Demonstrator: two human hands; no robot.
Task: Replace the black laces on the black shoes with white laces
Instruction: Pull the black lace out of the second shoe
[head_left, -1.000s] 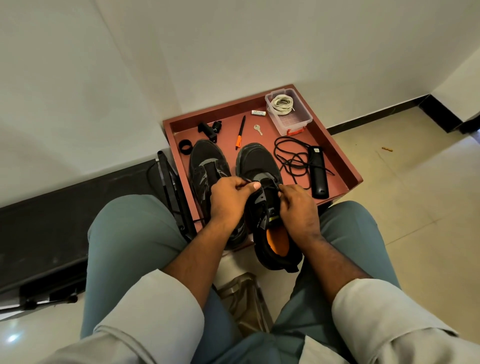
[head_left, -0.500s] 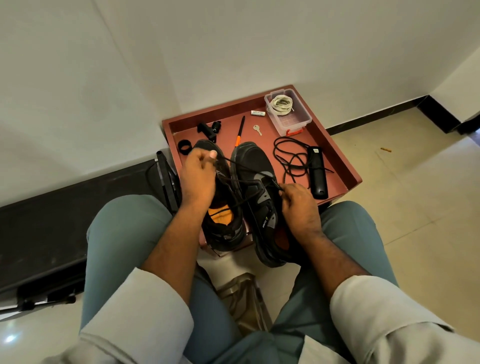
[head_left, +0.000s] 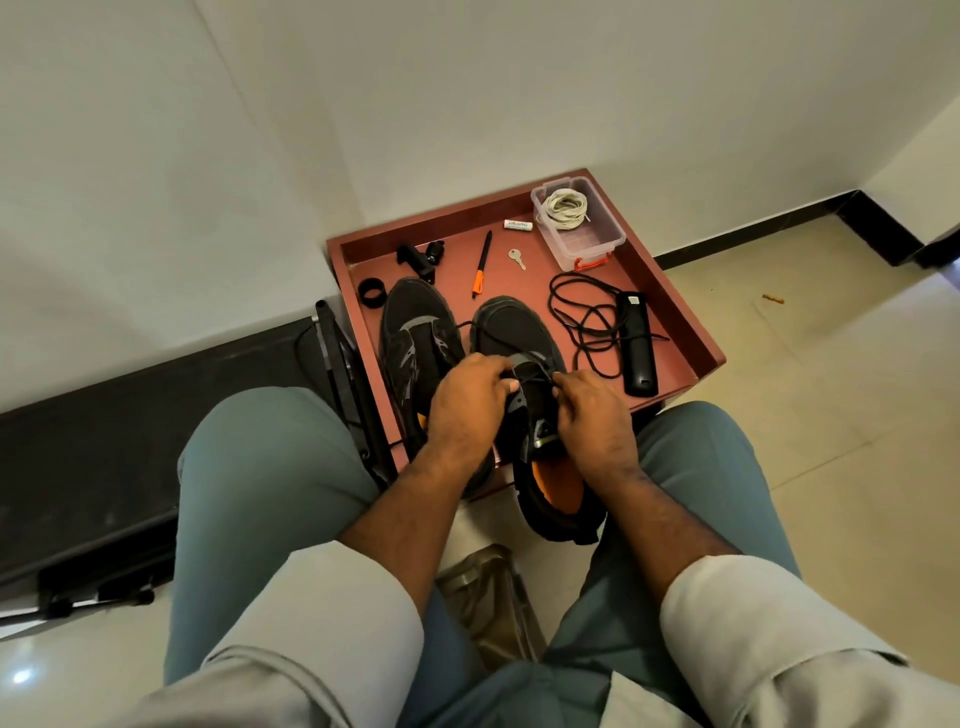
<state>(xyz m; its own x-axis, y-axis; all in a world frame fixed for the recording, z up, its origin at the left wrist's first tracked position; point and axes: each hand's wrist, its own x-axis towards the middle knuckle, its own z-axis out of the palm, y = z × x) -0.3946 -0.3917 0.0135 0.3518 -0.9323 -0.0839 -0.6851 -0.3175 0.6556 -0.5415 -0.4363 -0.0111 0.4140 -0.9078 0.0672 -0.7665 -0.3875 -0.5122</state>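
**A:** Where's the work right now?

**B:** On the right-hand shoe (head_left: 519, 338), toe on the red tray (head_left: 691, 332), heel hanging over the near edge between the knees. Its black lace (head_left: 540, 378) is only partly out, with a strand trailing from the toe toward the other shoe (head_left: 410, 332) just beside it.

**A:** And the hands?

**B:** The left hand (head_left: 470, 392) is curled over the shoe's instep, thumb and fingers closed on its upper. The right hand (head_left: 592, 410) is bent in at the eyelets, its grip apparently pinched on the lace, though the fingertips are hidden, so I judge that rather than see it.

**A:** How to do this step well?

**B:** I'd say hold the shoe steady with the left and draw the lace out one crossing at a time, pulling along the line of the eyelet, not sideways. Feed slack from the toe end first so the tip doesn't snag. The heel is unsupported, so a hard tug could drag the shoe off the tray.

**A:** What's next in reach?

**B:** A loose black lace (head_left: 587, 322) already lies on the tray beside a black remote-like bar (head_left: 638, 343); the second can go there. The white laces (head_left: 565, 208) sit coiled in the clear box (head_left: 597, 241) at the far corner, well apart from the hands. A pen (head_left: 482, 265), a key (head_left: 517, 259), a black ring (head_left: 372, 292) and a small black clamp (head_left: 421, 254) lie beyond the toes; keep the freed lace clear of them.
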